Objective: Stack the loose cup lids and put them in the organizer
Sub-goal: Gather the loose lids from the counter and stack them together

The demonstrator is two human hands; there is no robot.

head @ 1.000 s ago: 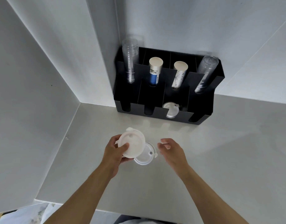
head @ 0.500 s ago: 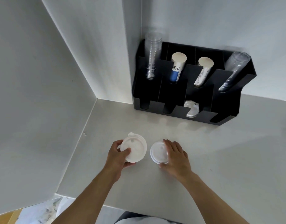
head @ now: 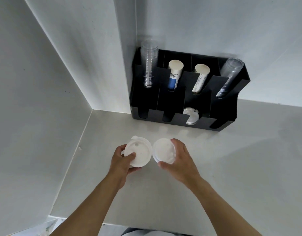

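My left hand (head: pixel 122 161) grips a stack of white cup lids (head: pixel 140 153), thumb on top, held just above the counter. Right beside it my right hand (head: pixel 178 159) holds a second white lid (head: pixel 163 152) by its rim, tilted up off the counter. The two lids almost touch edge to edge. The black organizer (head: pixel 174 120) stands against the back wall beyond my hands. One clear lid (head: pixel 191 115) stands in its third front slot.
The organizer's rear slots hold two stacks of clear cups (head: pixel 149 63), a blue-and-white paper cup stack (head: pixel 174 74) and a patterned paper cup stack (head: pixel 200 78). White walls close the left side and back. The grey counter (head: pixel 240 167) extends right; its front edge is near me.
My right hand reached the loose lid on the counter, closed on it and lifted it beside the stack in my left hand. The view shifted left.
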